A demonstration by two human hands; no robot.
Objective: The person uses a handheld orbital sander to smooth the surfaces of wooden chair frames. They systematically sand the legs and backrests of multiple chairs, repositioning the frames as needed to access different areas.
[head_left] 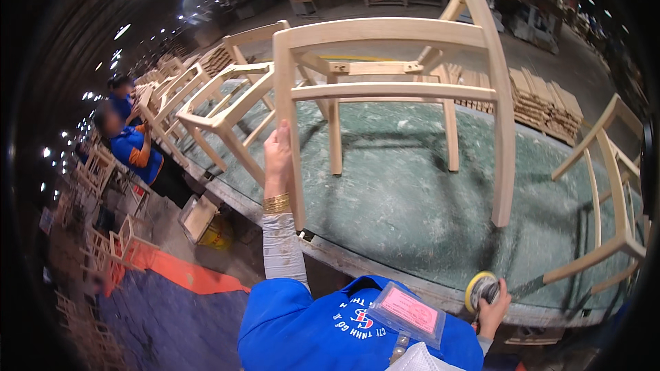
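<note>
Long work table with a scuffed green surface (395,223), its near edge running just in front of the wearer. Midway along that edge stands the largest piece carried: a pale, unfinished wooden chair frame (399,91) with two broad uprights and horizontal rails. Its near left foot lies close to the near edge, its near right foot farther in; whether every foot bears evenly cannot be told. Toward the left end of the surface is a similar pale wooden chair frame with an open seat (247,102); near the right end, a pale wooden chair frame with curved members (584,262). Left hand (278,151): closed against the left upright of the middle frame, one digit pointing up along it; the wrap of the remaining fingers is hidden. Right hand (496,306): fingers curled around a round handheld sander with a yellow-rimmed pad (482,293), held low by the near edge, apart from the frame.

Likely faults: the frame could rock or skid if the left hold loosened under sideways pressure; the near left foot might slip over the edge if pulled toward the wearer; a tilted pad could score the wood.
</note>
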